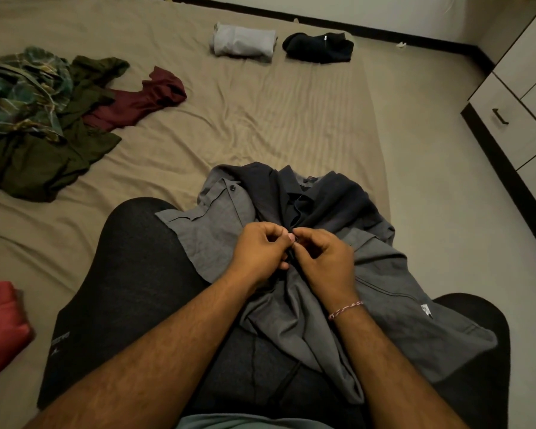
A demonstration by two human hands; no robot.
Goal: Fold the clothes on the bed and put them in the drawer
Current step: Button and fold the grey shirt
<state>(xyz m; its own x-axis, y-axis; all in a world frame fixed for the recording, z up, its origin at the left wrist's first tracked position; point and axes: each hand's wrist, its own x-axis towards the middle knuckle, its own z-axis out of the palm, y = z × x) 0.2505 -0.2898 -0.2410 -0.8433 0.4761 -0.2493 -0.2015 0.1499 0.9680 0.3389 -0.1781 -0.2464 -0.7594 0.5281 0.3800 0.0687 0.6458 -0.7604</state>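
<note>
Left hand (262, 253) and right hand (324, 261) meet fingertip to fingertip, both pinching the front edge of the grey shirt (291, 243).

The shirt lies across the person's lap on the bed (260, 125), its long axis running away from the body, collar at the far end. Beyond the shirt sit a folded light grey garment (243, 42) and a folded black garment (319, 47); far left of it, a heap of unfolded clothes (44, 119).

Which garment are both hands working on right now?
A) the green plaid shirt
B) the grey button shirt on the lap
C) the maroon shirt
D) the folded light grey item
B: the left hand and right hand both pinch the front of the grey button shirt draped over the lap.
</note>
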